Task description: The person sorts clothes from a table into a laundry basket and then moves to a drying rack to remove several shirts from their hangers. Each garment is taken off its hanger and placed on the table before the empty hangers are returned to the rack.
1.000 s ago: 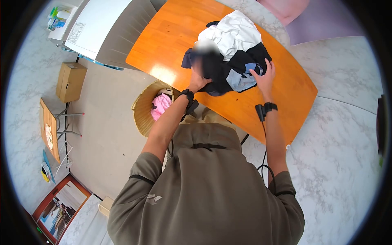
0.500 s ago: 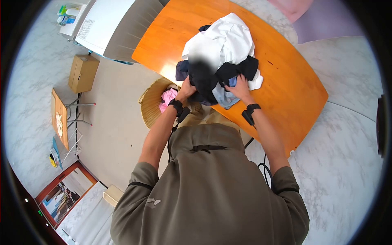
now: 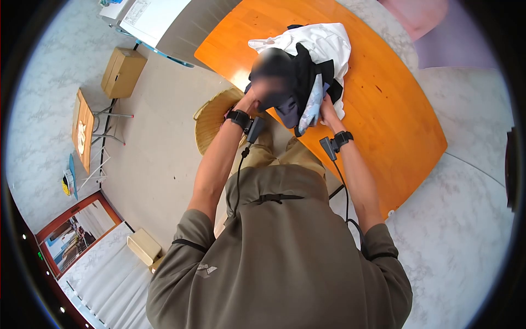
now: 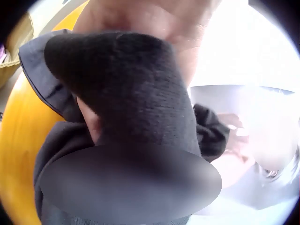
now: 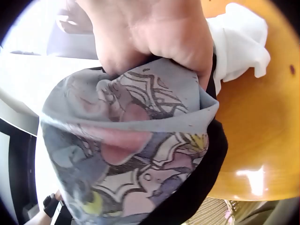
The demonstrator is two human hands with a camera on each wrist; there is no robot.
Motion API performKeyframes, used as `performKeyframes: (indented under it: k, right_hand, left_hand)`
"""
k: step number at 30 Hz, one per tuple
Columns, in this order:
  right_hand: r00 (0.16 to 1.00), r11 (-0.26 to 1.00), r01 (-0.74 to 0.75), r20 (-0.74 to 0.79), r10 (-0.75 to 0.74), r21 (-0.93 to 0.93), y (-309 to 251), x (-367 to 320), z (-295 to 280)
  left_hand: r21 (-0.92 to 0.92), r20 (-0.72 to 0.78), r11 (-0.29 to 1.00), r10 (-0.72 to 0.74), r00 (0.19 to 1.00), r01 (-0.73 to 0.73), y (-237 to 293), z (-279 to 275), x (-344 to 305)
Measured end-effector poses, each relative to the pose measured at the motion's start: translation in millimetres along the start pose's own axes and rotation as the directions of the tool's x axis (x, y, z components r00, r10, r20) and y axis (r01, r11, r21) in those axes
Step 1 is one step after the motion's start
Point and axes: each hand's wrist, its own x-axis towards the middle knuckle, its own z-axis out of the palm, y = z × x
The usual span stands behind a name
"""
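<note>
A bundle of clothes is gathered at the table's near edge. My left hand grips dark clothes on its left side; in the left wrist view a dark knitted piece shaped like a sock lies across the hand and hides most of the fingers. My right hand holds the other side, its fingers curled into a light-blue garment with a cartoon print and black cloth. Behind them a white garment spreads over the tabletop. A blurred patch covers part of the dark clothes.
The orange wooden table lies under the bundle. Below its left edge stands a woven basket on the floor. A white appliance is beyond the table's left end. Farther left are a cardboard box and a small folding table.
My hands have drawn the dark and printed clothes together into a bundle and pulled it toward the near edge. The right hand has moved left, closer to the left hand.
</note>
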Motion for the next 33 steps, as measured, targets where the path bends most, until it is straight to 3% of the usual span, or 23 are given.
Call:
performKeyframes:
  k: [2, 4, 6, 7, 10, 14, 17, 20, 21, 24, 26, 28, 32, 33]
  right_hand:
    - [0.989, 0.985, 0.148, -0.001, -0.149, -0.086, 12.6, -1.0, 4.2]
    - [0.98, 0.966, 0.196, 0.01, -0.198, -0.165, 25.7, -3.4, 2.9]
    - [0.997, 0.997, 0.075, -0.038, -0.074, 0.032, 37.5, -8.9, 11.1]
    - [0.991, 0.996, -0.063, -0.112, 0.07, 0.067, 14.1, -30.8, 28.2]
    - [0.989, 0.991, -0.116, -0.084, 0.12, 0.06, 36.5, -23.7, 29.2]
    - [0.954, 0.861, -0.242, -0.051, 0.294, 0.447, 49.9, -24.5, 27.1]
    - [0.965, 0.921, -0.221, -0.064, 0.254, 0.32, 19.2, -91.0, 43.5]
    - [0.981, 0.974, -0.159, -0.081, 0.174, 0.159, -44.5, -65.9, 82.4]
    - [0.985, 0.984, -0.142, -0.084, 0.151, 0.106, -58.5, -69.6, 101.8]
    - [0.994, 0.996, -0.077, -0.076, 0.073, -0.053, -102.9, -76.6, 150.5]
    - [0.994, 0.941, 0.067, -0.06, -0.092, -0.332, -131.5, -97.2, 201.6]
    - [0.997, 0.893, 0.051, -0.034, -0.074, -0.447, -156.3, -119.7, 252.3]
    - [0.989, 0.929, 0.135, -0.008, -0.147, -0.345, -155.9, -142.2, 319.3]
    - [0.989, 0.927, 0.137, -0.005, -0.148, -0.35, -151.0, -148.0, 330.1]
  left_hand:
    - [0.068, -0.004, 0.998, 0.0, 1.0, 0.001, -10.4, -9.3, 6.6]
    - [0.194, -0.043, 0.981, -0.004, 0.999, 0.013, -19.5, -12.7, 4.5]
    - [0.126, 0.009, 0.992, 0.015, 1.0, -0.016, -23.9, -21.1, 1.8]
    - [0.085, 0.0, 0.996, -0.022, 1.0, 0.022, -20.9, -23.0, -5.1]
    - [0.057, 0.0, 0.996, -0.062, 0.998, 0.062, -14.2, -31.6, -16.9]
    - [-0.057, 0.127, 0.998, 0.012, 0.992, -0.005, -13.2, -52.7, -20.2]
    - [-0.034, 0.151, 0.999, -0.025, 0.988, 0.03, 11.0, -58.5, -57.9]
    - [0.042, 0.155, 0.999, -0.009, 0.988, 0.002, 27.3, -77.1, -76.9]
    - [-0.021, 0.239, 1.0, 0.021, 0.971, -0.017, 31.5, -87.5, -82.3]
    - [-0.077, 0.228, 0.99, 0.131, 0.965, -0.116, 54.3, -115.3, -111.8]
    - [-0.149, 0.215, 0.977, 0.184, 0.959, -0.154, 64.5, -138.2, -127.9]
    - [-0.157, 0.11, 0.92, 0.378, 0.919, -0.36, 72.6, -154.1, -161.7]
    - [-0.255, 0.059, 0.88, 0.427, 0.902, -0.4, 82.7, -202.3, -193.2]
    - [-0.278, 0.052, 0.834, 0.508, 0.86, -0.476, 79.6, -211.0, -200.1]
